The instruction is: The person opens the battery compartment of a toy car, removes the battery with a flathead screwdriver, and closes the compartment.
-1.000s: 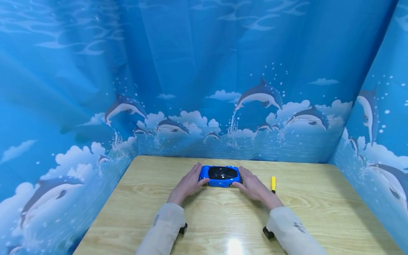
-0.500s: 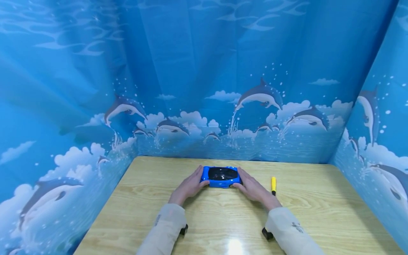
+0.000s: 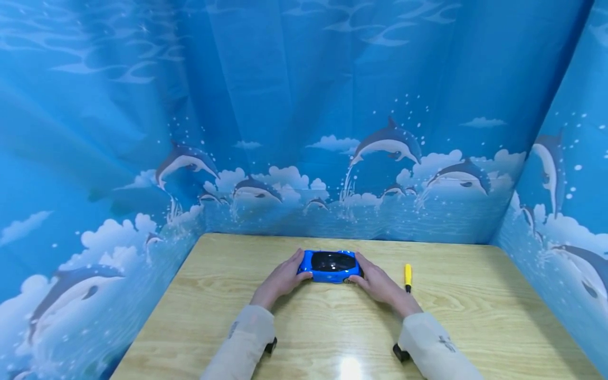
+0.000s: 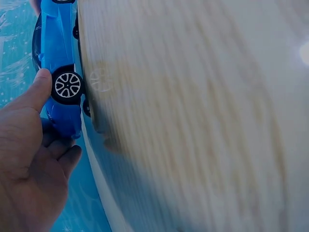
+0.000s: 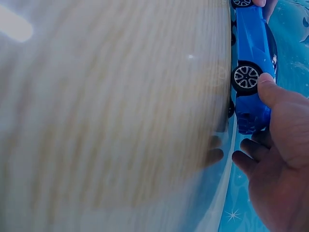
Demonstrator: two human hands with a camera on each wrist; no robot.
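Nearest the camera, two pale sleeves come up from the bottom edge of the head view, the left sleeve [image 3: 239, 340] and the right sleeve [image 3: 434, 345], each with a small black wrist mount beneath it on the wooden table [image 3: 332, 338]. A bright glare sits on the tabletop between them.

Moving up, the left hand [image 3: 280, 279] grips one end of a blue toy car [image 3: 331, 265], thumb on the near side, fingers wrapped round the end. From the left wrist view the thumb [image 4: 34, 92] presses right beside a silver-spoked wheel [image 4: 67, 85], the other fingers curling under the car's nose [image 4: 63, 121]. The right hand [image 3: 380, 284] mirrors it on the other end: in the right wrist view its thumb [image 5: 270, 92] sits against the wheel [image 5: 246, 77] there and the fingers [image 5: 246, 162] curl below the car's end [image 5: 251, 116]. So both hands are clasped on the car, one at each end.

The car lies crosswise in front of the person, in the middle of the table, dark glazed roof up. Whether its wheels touch the wood or hang just above it is hard to tell from these angles; the wrist views are blurred along the table.

Just to the right of the right hand, apart from it, lies a yellow-handled tool [image 3: 407, 275], likely a small screwdriver, pointing away from the person.

Beyond the table's far edge hangs a blue curtain [image 3: 304, 105] printed with dolphins and clouds, wrapping round the left and right sides too.
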